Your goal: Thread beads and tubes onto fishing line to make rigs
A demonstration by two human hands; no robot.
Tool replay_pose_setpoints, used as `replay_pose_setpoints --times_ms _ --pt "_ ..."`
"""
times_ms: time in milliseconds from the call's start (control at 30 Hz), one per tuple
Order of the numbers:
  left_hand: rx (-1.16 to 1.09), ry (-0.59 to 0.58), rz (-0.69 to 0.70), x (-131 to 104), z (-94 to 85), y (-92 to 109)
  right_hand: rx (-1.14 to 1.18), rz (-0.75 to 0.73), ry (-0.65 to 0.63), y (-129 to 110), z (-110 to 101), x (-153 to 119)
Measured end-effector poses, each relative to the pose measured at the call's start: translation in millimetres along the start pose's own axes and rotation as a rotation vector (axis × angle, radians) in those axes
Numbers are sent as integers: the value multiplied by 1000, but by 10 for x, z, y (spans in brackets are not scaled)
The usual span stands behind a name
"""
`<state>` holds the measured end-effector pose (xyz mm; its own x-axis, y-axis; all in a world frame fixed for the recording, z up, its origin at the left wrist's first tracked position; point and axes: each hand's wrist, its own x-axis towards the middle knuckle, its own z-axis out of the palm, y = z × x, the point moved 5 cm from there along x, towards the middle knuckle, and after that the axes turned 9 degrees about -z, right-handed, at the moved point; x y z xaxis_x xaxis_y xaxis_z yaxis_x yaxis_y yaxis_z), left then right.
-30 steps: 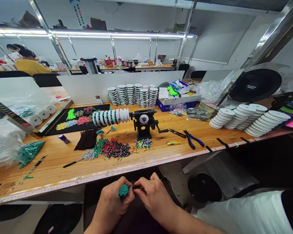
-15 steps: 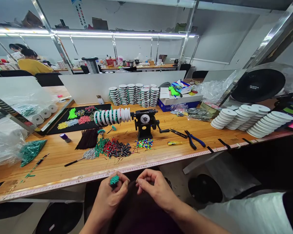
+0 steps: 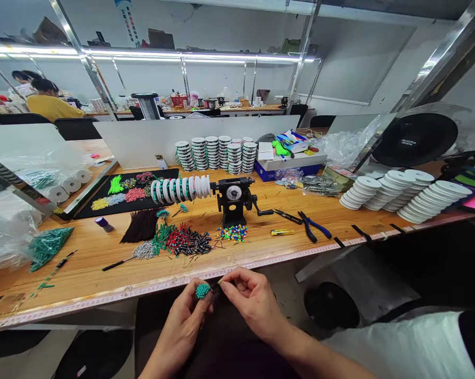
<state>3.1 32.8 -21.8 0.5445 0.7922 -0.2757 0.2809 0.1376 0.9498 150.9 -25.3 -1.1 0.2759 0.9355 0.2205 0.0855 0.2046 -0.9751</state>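
Observation:
My left hand (image 3: pixel 185 318) is closed around a bundle of green-tipped pieces (image 3: pixel 202 290), their rounded ends facing up in a tight cluster. Just to its right, my right hand (image 3: pixel 256 305) pinches with thumb and forefinger; whatever thin piece is between the fingertips is too small to make out. Both hands are in front of the table edge, above my dark lap. On the table behind them lie loose green tubes (image 3: pixel 163 238), red pieces (image 3: pixel 178 234), black pieces (image 3: pixel 198 243), small silver pieces (image 3: pixel 143 250) and multicoloured beads (image 3: pixel 233 233).
A black hand-crank winder (image 3: pixel 234 200) carries white spools (image 3: pixel 182 189) on its shaft. Pliers (image 3: pixel 314 226) lie to the right, near stacked white discs (image 3: pixel 434 200). Filled spools (image 3: pixel 211 153) stand behind. A measuring tape (image 3: pixel 103 297) runs along the front edge. Co-workers sit far left.
My left hand has moved right and slightly up, turning the bundle's green tips more toward me. My right hand has shifted slightly upward, its fingertips still pinched.

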Motion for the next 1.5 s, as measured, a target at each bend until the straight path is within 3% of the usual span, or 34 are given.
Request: replay_pose_setpoints --times_ms 100,300,400,533,700,1133,1367,1500 --pt "27 71 64 -73 -4 110 -64 -12 -46 -5 43 -5" --pt "-102 142 -46 -141 -31 134 79 74 -71 79 59 -23" --pt "-130 111 -70 -132 -18 116 151 74 -77 73 58 -15" --pt "-224 35 -137 -129 11 67 72 -10 -84 30 53 -14" --pt "-338 -35 -182 -140 41 48 86 26 -111 114 82 -32" --pt "-288 -30 -97 -121 -3 10 181 33 -154 138 120 -23" --pt "-332 -141 -130 -89 16 -104 305 78 -160 150 183 -26" --pt "-203 -101 -56 -71 41 -79 293 114 -92 170 183 -44"
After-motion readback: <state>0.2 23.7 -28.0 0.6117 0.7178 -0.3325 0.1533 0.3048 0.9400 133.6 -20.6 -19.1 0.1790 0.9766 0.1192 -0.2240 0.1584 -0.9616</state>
